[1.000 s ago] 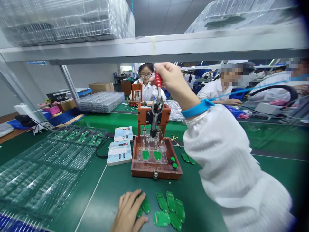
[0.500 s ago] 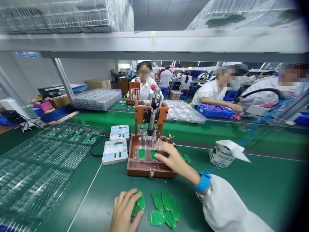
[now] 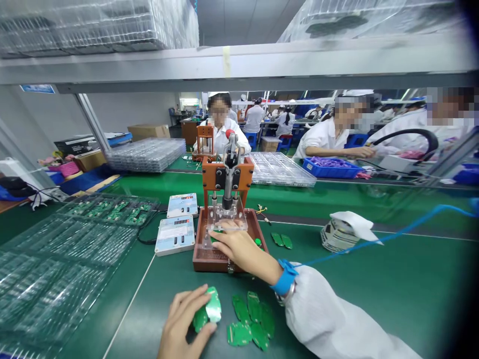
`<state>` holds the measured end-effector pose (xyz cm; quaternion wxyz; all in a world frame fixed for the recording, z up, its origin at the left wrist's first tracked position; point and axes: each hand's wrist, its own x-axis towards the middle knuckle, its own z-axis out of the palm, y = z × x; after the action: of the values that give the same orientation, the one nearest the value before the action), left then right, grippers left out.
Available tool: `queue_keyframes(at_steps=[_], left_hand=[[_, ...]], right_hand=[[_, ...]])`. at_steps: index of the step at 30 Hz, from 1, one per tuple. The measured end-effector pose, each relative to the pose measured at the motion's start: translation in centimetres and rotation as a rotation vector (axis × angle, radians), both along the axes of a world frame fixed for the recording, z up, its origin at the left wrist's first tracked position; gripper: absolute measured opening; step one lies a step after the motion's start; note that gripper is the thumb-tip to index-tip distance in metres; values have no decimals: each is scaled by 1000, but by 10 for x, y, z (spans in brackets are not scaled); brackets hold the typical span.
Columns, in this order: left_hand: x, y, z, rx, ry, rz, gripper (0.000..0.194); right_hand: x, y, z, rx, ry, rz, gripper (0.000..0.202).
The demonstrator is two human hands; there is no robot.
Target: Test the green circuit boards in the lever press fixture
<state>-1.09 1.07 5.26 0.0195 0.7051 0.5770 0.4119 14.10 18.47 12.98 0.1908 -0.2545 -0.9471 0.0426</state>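
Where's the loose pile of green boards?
In the head view, the pile of green boards lies low near centre on the tabletop, just right of the left hand, in front of the press.

White-coated workers (image 3: 320,135), a lever press (image 3: 228,185) and circuit boards (image 3: 239,334) mark an electronics factory.

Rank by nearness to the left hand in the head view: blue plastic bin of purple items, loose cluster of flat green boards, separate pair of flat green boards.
1. Cluster of flat green boards: right of the left hand.
2. Pair of flat green boards: ahead, farther right.
3. Blue plastic bin: farthest ahead.
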Motion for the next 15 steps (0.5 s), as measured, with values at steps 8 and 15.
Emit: queue_keyframes(at_steps=[8,15], left_hand=[[-29,59,42,130,-205,111,32],[-40,110,46,53,-182,-106,32]], right_hand=[[-9,1,-7,236,66,8,28],[30,-11,-35,478,354,97,30]])
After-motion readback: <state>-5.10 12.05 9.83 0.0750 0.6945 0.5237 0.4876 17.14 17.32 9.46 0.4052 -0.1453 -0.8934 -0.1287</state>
